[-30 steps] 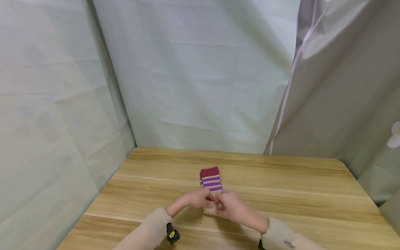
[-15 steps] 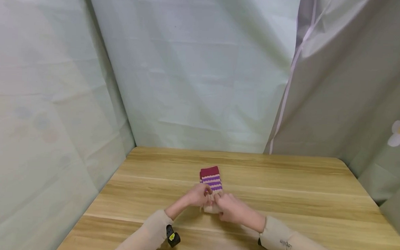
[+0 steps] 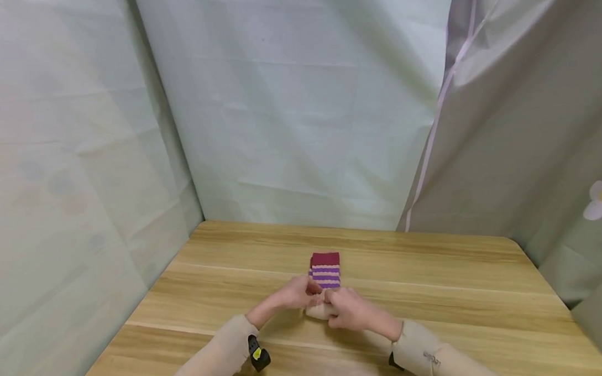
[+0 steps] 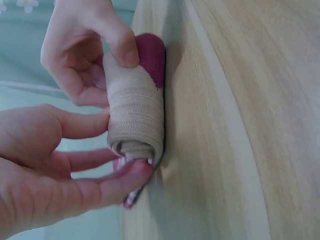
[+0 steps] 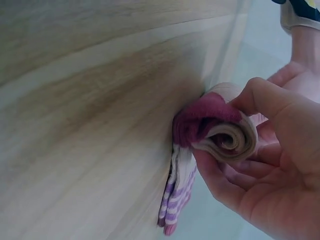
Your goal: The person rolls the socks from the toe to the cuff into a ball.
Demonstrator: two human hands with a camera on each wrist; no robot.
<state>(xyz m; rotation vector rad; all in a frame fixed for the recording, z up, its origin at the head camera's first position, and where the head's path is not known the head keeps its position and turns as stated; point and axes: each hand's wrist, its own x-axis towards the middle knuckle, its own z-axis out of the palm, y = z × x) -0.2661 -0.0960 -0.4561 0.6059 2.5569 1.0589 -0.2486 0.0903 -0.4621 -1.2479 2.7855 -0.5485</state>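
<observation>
A pair of socks [image 3: 326,266], stacked and partly rolled, lies on the table. The flat far part has a maroon cuff with purple and beige stripes. The near part is a thick beige roll [image 4: 136,107] with a maroon patch at one end. My left hand [image 3: 299,292] holds the roll's left end, its thumb against the near side and fingers around the other. At the right end, my right hand [image 3: 352,310] pinches the roll between thumb and fingers. The right wrist view shows the spiral layers [image 5: 229,137] there, with the striped legs [image 5: 179,197] stretching away beyond.
The wooden table [image 3: 441,303] extends around the socks on every side. Pale curtains [image 3: 303,110] hang behind its far edge and along the left, and a greyer curtain [image 3: 502,134] hangs at the right. Black straps [image 3: 258,353] with small devices sit at the wrists.
The socks have shifted slightly right and turned straighter. Both hands have regripped the roll, with the left hand now a little farther up the socks than one second ago.
</observation>
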